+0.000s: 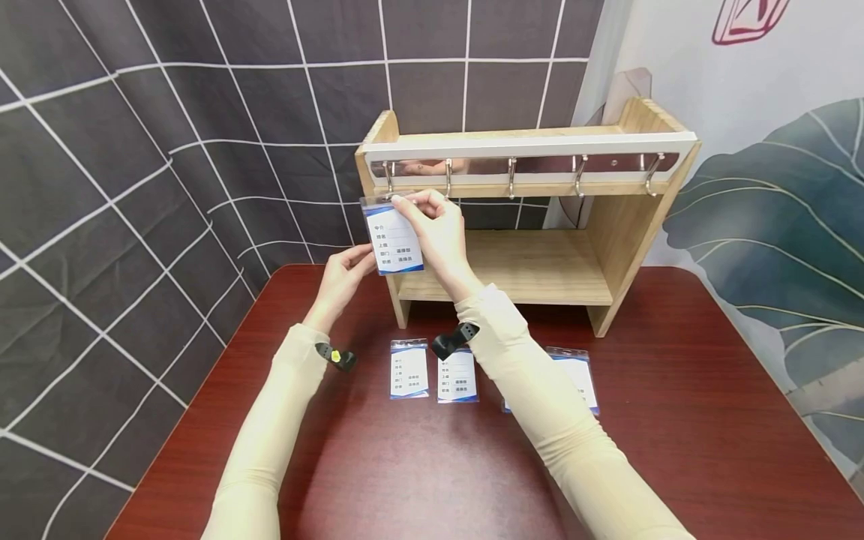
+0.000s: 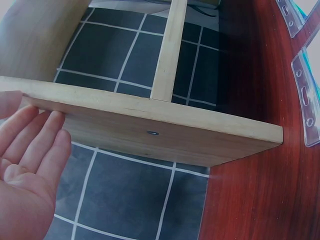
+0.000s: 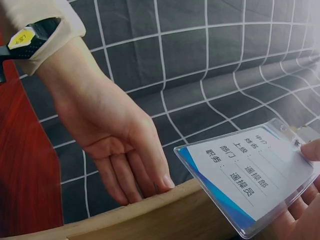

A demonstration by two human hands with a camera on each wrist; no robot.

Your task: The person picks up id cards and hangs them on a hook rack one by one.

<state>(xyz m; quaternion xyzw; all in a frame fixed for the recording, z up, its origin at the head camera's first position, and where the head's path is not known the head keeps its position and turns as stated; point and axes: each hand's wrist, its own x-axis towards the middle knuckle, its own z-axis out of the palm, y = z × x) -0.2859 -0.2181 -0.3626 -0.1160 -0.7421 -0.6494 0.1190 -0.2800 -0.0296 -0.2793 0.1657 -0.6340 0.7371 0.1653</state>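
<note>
My right hand (image 1: 440, 232) pinches a clear-sleeved ID badge (image 1: 393, 244) by its top edge, thumb on the front. The badge hangs upright just below the leftmost metal hook (image 1: 388, 174) of a wooden shelf (image 1: 533, 262); whether its slot is on the hook is hidden. In the right wrist view the badge (image 3: 240, 175) shows white with blue corners and printed Chinese text. My left hand (image 1: 343, 283), fingers nearly straight, touches the shelf's left side panel (image 2: 150, 122) at its edge. The left wrist view shows that hand (image 2: 32, 167) with its palm turned up.
Three more badges lie on the red-brown table (image 1: 378, 480): a left one (image 1: 408, 371), a middle one (image 1: 459, 379) and one (image 1: 577, 379) partly behind my right forearm. Several more hooks (image 1: 511, 178) line the rail. A dark gridded curtain (image 1: 270, 105) hangs behind.
</note>
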